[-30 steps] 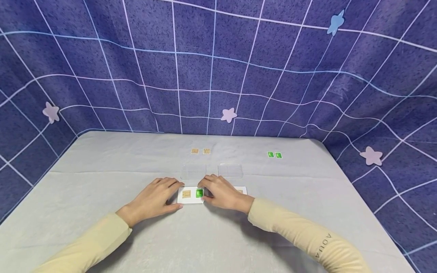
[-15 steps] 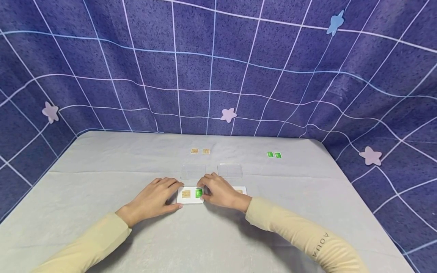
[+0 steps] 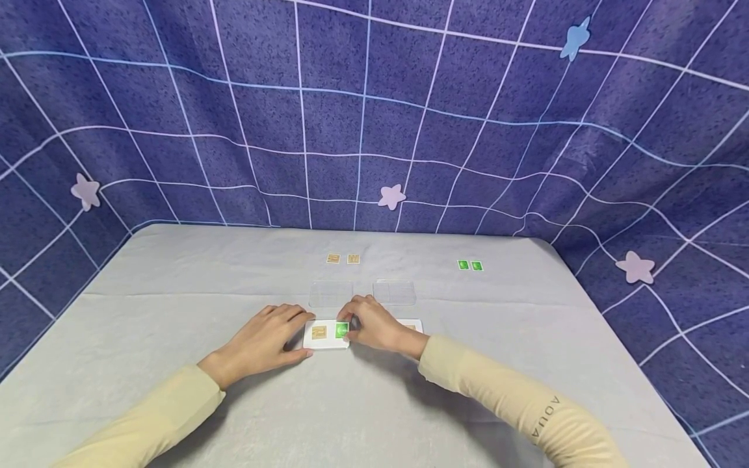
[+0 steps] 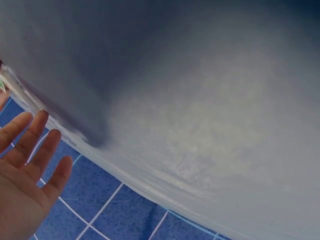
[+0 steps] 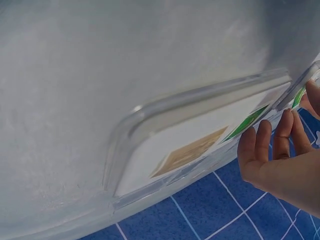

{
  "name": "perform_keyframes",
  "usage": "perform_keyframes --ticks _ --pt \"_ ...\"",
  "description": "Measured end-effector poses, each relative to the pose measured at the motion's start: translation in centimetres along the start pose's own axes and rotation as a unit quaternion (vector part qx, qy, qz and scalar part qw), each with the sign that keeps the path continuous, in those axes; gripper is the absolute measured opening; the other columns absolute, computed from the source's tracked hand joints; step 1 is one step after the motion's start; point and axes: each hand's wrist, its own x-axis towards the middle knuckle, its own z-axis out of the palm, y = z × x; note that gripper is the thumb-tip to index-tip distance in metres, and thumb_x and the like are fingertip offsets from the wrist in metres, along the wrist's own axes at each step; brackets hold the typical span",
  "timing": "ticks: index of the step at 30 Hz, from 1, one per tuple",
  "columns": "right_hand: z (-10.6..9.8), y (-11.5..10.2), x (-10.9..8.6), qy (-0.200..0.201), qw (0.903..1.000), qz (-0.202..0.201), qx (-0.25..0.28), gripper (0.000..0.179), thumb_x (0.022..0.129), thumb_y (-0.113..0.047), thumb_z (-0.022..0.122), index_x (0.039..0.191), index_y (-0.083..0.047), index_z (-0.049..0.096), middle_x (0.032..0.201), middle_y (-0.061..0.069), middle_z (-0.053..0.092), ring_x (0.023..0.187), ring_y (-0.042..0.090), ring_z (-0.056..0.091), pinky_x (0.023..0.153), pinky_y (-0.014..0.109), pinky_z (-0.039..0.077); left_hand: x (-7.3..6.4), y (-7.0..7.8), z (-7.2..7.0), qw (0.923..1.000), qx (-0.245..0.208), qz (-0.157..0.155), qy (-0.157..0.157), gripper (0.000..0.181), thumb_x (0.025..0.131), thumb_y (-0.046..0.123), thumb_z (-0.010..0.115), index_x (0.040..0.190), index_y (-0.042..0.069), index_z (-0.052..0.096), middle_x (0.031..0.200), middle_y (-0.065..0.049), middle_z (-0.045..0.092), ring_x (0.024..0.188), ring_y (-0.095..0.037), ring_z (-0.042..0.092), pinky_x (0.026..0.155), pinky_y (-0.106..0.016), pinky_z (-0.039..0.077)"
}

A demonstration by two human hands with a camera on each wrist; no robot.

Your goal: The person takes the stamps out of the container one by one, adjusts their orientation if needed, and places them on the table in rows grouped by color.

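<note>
Two shallow clear plastic cases with white inserts lie side by side. A tan stamp (image 3: pixel 318 332) is on the left case (image 3: pixel 326 344). My left hand (image 3: pixel 266 338) holds that case at its left end, thumb at the near edge and index finger at the far edge. My right hand (image 3: pixel 374 327) pinches a green stamp (image 3: pixel 341 329) over the case's right end, thumb low and index finger at the top. Most of the right case (image 3: pixel 417 324) is hidden by this hand; the right wrist view shows its tan stamp (image 5: pixel 190 152) and green stamp (image 5: pixel 245 123).
Two clear lids, a left one (image 3: pixel 331 294) and a right one (image 3: pixel 394 292), lie behind the cases. Farther back are two tan stamps (image 3: pixel 354 259) and, to the right, two green stamps (image 3: pixel 476 266). A blue gridded curtain (image 3: pixel 328 117) hangs behind the grey-clothed table (image 3: pixel 175 292).
The right hand and forearm have shifted slightly left and away from me, and the green stamp at its fingertips has moved up slightly. The left hand stays in place.
</note>
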Motion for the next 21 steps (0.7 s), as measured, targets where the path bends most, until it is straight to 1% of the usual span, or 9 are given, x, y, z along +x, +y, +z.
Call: perform_keyframes --ticks 5,11,18,21 --pt "0.06 0.07 0.09 -0.007 0.9999 0.007 0.008 0.032 0.071 -0.007 0.075 0.101 -0.007 0.066 0.095 0.003 0.061 0.091 0.018 0.051 0.085 0.027 0.036 -0.01 0.03 -0.04 1.0 -0.001 -0.001 -0.001 0.061 0.076 0.051 0.065 0.12 0.009 0.057 0.116 -0.008 0.058 0.106 -0.027 0.056 0.089 -0.046 0.043" --pt "0.03 0.13 0.14 -0.007 0.9995 0.009 0.028 0.032 0.07 -0.006 0.075 0.1 -0.008 0.064 0.094 0.003 0.061 0.092 0.019 0.052 0.084 0.027 0.035 0.03 0.06 -0.1 1.0 -0.003 -0.003 -0.001 0.061 0.076 0.05 0.066 0.119 0.009 0.057 0.116 -0.008 0.058 0.106 -0.027 0.056 0.089 -0.046 0.043" --pt "0.02 0.14 0.42 -0.01 0.9984 0.004 0.056 0.03 0.07 -0.002 0.074 0.098 -0.005 0.064 0.088 0.004 0.066 0.084 0.019 0.059 0.084 0.027 0.033 0.09 0.1 -0.11 1.0 -0.005 -0.006 -0.005 0.061 0.076 0.051 0.066 0.12 0.009 0.057 0.116 -0.008 0.058 0.106 -0.027 0.056 0.089 -0.046 0.043" --pt "-0.03 0.11 0.42 -0.012 0.9975 0.005 0.07 0.03 0.07 -0.001 0.074 0.098 -0.004 0.064 0.087 0.005 0.066 0.082 0.019 0.06 0.084 0.027 0.033 0.1 0.08 -0.11 1.0 -0.005 -0.006 -0.005 0.061 0.076 0.051 0.066 0.12 0.009 0.057 0.116 -0.007 0.058 0.106 -0.026 0.056 0.089 -0.046 0.043"
